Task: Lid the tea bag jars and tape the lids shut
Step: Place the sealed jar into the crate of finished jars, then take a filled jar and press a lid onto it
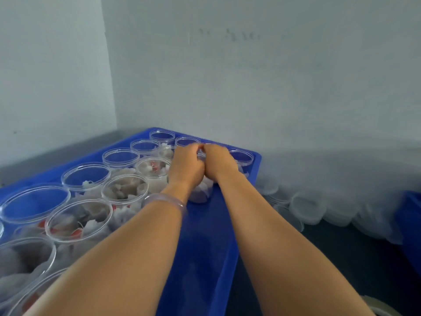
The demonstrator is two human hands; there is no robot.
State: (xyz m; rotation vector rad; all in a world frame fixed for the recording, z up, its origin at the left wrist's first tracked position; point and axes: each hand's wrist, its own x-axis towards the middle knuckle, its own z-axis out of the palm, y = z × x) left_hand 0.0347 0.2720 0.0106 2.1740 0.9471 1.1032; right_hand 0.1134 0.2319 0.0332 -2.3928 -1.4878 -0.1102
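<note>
- A person's left hand [185, 164] and right hand [218, 159] meet, knuckles touching, over one clear tea bag jar [201, 192].
- The fingers of both hands curl around the jar's top and grasp it; the hands hide its lid.
- That jar stands near the far right corner of a blue tray [205, 247].
- Rows of other clear jars [124, 187], holding white tea bags with red tags, fill the tray's left side.
- A clear bangle [165, 200] circles the left wrist.
- Blurred clear containers [307, 206] lie beside the tray's right edge.
- Faint wall marks [234, 35] are too blurred to read.
</note>
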